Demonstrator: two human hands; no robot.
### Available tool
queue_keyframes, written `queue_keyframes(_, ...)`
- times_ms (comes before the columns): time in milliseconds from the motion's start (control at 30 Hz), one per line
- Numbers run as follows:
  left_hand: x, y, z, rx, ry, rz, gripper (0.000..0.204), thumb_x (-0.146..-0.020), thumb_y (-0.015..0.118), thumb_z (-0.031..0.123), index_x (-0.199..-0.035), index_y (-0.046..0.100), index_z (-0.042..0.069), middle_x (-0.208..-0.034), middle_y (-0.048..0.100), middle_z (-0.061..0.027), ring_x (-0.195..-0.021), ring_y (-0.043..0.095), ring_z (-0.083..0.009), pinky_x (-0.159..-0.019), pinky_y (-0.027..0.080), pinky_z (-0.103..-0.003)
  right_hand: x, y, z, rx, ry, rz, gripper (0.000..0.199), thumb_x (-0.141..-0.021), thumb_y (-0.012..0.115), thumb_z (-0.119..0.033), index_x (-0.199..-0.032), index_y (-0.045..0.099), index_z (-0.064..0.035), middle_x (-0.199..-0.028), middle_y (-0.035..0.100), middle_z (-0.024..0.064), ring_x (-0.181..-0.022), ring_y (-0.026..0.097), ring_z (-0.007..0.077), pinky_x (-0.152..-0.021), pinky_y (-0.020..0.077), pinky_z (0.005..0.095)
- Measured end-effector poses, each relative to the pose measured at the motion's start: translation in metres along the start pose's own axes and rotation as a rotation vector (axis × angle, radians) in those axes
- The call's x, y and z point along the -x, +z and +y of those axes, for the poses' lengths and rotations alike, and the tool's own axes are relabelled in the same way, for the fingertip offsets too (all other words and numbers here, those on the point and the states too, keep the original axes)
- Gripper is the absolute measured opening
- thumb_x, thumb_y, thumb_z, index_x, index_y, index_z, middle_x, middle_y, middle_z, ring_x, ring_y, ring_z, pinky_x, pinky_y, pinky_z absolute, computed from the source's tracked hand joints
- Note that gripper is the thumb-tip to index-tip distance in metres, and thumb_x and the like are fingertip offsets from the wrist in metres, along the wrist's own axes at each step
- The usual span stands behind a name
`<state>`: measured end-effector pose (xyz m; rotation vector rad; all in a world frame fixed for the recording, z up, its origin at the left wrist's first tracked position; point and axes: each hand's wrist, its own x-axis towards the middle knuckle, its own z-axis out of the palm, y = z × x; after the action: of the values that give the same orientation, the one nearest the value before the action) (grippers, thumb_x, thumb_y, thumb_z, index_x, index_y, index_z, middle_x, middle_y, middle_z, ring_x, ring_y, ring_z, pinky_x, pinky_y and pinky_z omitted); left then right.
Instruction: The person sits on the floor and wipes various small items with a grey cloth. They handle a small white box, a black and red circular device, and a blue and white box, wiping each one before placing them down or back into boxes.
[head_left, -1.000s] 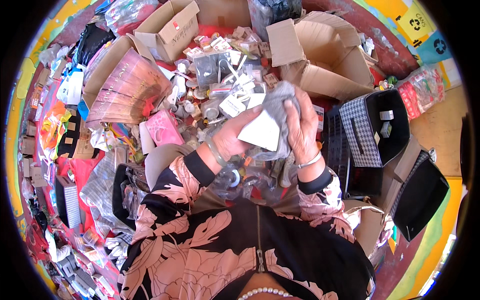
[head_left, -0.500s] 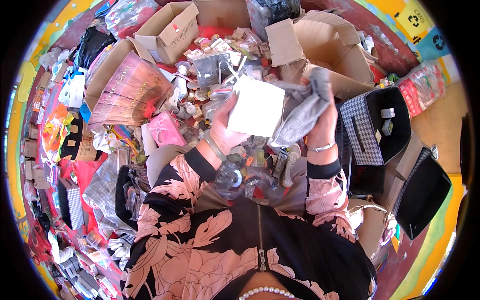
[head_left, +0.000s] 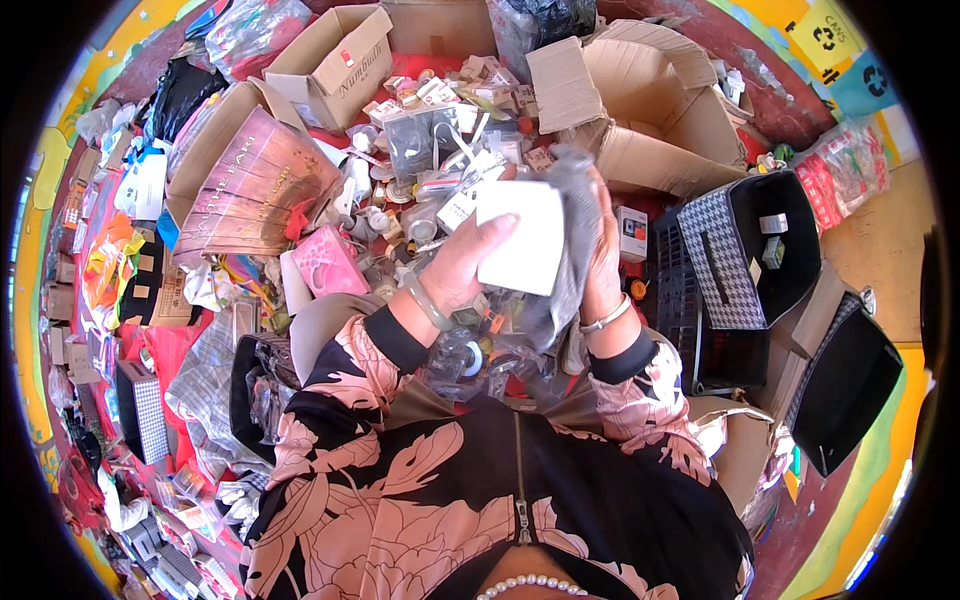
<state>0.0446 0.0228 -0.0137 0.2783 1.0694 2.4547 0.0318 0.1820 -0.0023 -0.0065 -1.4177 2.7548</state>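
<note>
Gripping the white box (head_left: 525, 250), lengthwise fore-and-aft, by its left edge with the left hand (head_left: 462, 266), thumb (head_left: 498, 231) on top. Cupping grey cloth (head_left: 573, 235) along the box's right side with the right hand (head_left: 604, 262), farther from the box.

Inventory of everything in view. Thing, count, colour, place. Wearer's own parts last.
Square-faced object: 1, white, in left hand
Cloth-like piece: 1, grey, in right hand
Cartons: 2+, brown, upper left, upper right
Patterned bins: 2+, black-and-white, right, left
Slatted crate: 1, black, right
Box: 1, pink, left of left hand
Plastic bags: several, clear and black, upper edge
Loose items: uncountable, mixed, beyond hands
Sleeves: 2, black-and-pink, lower centre
Left hand: 1, bare, centre
Right hand: 1, bare, centre
</note>
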Motion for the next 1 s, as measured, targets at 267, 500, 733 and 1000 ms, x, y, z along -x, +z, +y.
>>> queue_keyframes(267,0.008,0.000,0.034,-0.620,0.471,-0.090,0.113,-0.066,0.081,0.028,-0.148,0.007,-0.001,-0.141,0.034,-0.0147,-0.130,0.036,-0.0252,-0.107,0.027,-0.038,-0.022,-0.039,-0.019,-0.533,0.104,-0.182,0.039,-0.095,0.050,-0.035,-0.119,0.053,-0.0057,-0.104,0.061,0.0120,-0.092,0.060,0.0276,-0.087,0.0489,0.0431)
queue_keyframes(500,0.009,-0.003,0.022,-1.118,0.511,-0.054,0.094,-0.062,0.079,0.018,-0.139,0.028,0.001,-0.129,0.046,-0.0202,-0.120,0.045,-0.0349,-0.104,0.034,-0.041,0.012,-0.006,-0.024,0.773,-0.348,-0.361,0.051,-0.092,0.055,-0.034,-0.134,0.045,-0.0055,-0.135,0.044,0.0199,-0.120,0.048,0.0330,-0.101,0.0389,0.0383)
queue_keyframes(733,0.026,-0.003,0.019,-1.541,0.499,-0.053,0.083,-0.058,0.076,0.013,-0.131,0.039,-0.003,-0.126,0.046,-0.0239,-0.118,0.045,-0.0418,-0.102,0.034,-0.045,0.011,-0.017,0.043,0.456,0.050,0.037,0.034,-0.097,0.048,-0.023,-0.123,0.053,-0.0021,-0.104,0.063,0.0155,-0.095,0.059,0.0220,-0.084,0.0461,0.0315)
queue_keyframes(1000,0.052,-0.024,0.032,-0.292,0.351,0.213,0.081,-0.071,0.074,0.017,-0.136,0.033,-0.005,-0.124,0.050,-0.0142,-0.112,0.054,-0.0259,-0.097,0.043,-0.037,0.010,-0.044,0.059,0.014,0.411,-0.045,0.026,-0.097,0.046,-0.020,-0.116,0.054,-0.0032,-0.104,0.062,0.0101,-0.091,0.062,0.0193,-0.080,0.0504,0.0291)
